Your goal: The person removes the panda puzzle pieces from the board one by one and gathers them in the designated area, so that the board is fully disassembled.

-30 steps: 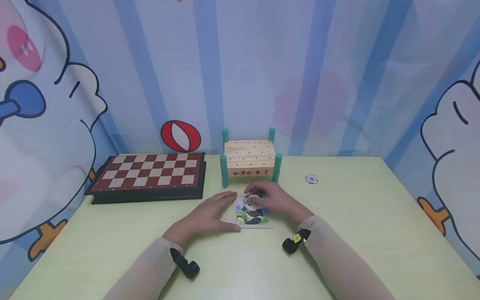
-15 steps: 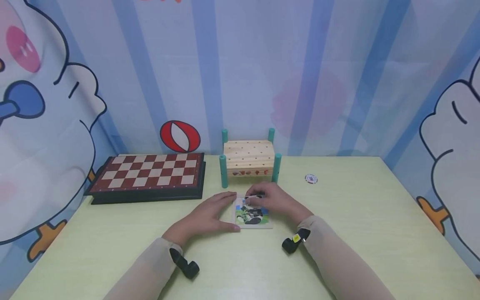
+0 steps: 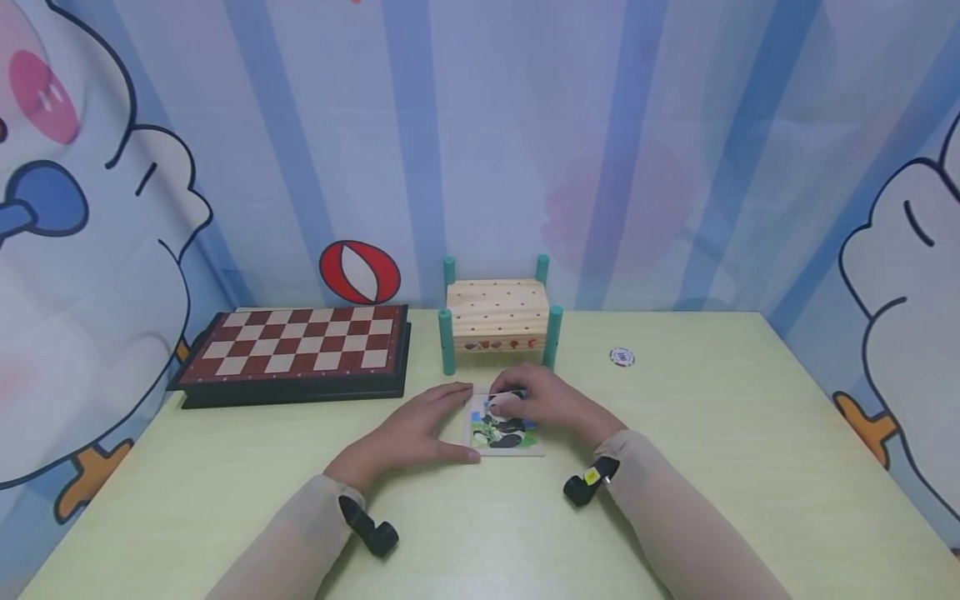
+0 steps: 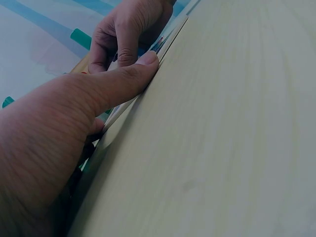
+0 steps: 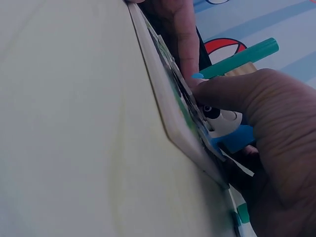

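A small wooden jigsaw puzzle [image 3: 501, 438] with a panda picture and a pale frame lies on the table in the middle of the head view. My left hand [image 3: 416, 433] rests at its left side, thumb by the near corner and fingers by the far corner. With thumb and fingers, my right hand [image 3: 553, 404] pinches a puzzle piece [image 5: 229, 122] at the upper part of the picture. That piece shows a panda's eye and some blue, and in the right wrist view it stands tilted over the board. Part of it is hidden behind the thumb.
Behind the hands stands a small wooden rack [image 3: 498, 308] with green posts, close to the right fingers. A chessboard box [image 3: 300, 354] is at the back left. Right of the rack lies a round chip [image 3: 622, 357]. A printed curtain [image 3: 495, 150] borders the table's back.
My right thumb and fingers have shifted slightly over the upper part of the puzzle, and the panda piece under them has changed its angle. My left hand has stayed in place.
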`<state>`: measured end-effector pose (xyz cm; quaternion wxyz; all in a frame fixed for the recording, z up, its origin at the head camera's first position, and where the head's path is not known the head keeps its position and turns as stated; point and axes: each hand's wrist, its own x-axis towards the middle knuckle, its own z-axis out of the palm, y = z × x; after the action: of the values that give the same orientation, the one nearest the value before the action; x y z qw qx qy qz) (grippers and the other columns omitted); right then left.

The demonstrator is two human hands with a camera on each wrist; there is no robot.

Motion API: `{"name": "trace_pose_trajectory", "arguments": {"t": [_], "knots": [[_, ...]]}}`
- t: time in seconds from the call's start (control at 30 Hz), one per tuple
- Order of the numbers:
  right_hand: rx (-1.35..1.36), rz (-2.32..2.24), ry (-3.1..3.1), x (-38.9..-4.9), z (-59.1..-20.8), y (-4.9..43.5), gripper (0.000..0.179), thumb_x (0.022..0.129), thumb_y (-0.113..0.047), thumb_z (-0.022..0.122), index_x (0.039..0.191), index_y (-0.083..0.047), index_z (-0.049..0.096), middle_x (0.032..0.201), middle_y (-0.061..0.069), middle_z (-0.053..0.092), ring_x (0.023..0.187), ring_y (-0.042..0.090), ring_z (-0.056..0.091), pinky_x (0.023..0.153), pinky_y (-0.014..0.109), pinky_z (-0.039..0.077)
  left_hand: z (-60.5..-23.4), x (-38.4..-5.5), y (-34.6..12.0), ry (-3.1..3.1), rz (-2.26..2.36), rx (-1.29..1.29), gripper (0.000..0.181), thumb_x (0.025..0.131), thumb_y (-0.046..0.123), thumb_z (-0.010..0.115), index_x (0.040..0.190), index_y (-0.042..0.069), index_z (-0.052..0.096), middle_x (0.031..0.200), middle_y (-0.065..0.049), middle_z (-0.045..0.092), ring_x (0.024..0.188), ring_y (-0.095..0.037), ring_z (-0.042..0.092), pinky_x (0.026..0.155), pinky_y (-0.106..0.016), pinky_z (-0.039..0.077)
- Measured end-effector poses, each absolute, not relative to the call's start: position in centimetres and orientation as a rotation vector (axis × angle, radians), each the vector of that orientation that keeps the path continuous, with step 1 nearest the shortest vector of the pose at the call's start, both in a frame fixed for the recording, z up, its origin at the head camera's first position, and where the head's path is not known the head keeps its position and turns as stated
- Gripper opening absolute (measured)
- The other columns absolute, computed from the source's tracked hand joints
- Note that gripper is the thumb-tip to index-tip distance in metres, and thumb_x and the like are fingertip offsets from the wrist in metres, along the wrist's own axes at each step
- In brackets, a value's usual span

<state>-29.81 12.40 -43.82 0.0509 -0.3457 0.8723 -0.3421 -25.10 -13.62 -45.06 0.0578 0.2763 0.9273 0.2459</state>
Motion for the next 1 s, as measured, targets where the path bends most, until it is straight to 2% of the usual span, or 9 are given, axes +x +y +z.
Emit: {"name": "trace_pose_trajectory", "arguments": {"t": [0.23,0.6,1.0], "knots": [[-1.089,-0.985,2.689,-29.72,-43.72,12.29,0.011,0.093,-0.029,0.074,0.102,-0.023,0.075,0.094,-0.016,0.066,0.091,0.013,0.053,0.081,0.033,0.047,-44.98,-24.98,-13.63,2.812,0.742,0.843,0.104,0.076,0.076,0.068,0.158,0.022,0.035,0.162,0.008,0.031,0.149,-0.015,0.025,0.12,-0.044,0.027],[-1.069,-0.926,2.728,-29.49,-43.45,12.31,0.017,0.096,-0.035,0.069,0.105,-0.022,0.074,0.095,-0.013,0.065,0.091,0.011,0.054,0.083,0.033,0.049,-45.02,-25.04,-13.61,2.812,0.736,0.834,0.104,0.076,0.078,0.067,0.158,0.023,0.035,0.162,0.008,0.031,0.149,-0.015,0.026,0.12,-0.044,0.028],[-1.085,-0.946,2.789,-29.22,-43.12,12.42,0.018,0.101,-0.028,0.063,0.107,-0.016,0.075,0.094,-0.006,0.063,0.087,0.013,0.053,0.076,0.033,0.049,-44.63,-24.9,-13.57,2.81,0.745,0.851,0.104,0.077,0.075,0.069,0.158,0.02,0.035,0.162,0.005,0.031,0.149,-0.017,0.026,0.12,-0.044,0.027]]}}
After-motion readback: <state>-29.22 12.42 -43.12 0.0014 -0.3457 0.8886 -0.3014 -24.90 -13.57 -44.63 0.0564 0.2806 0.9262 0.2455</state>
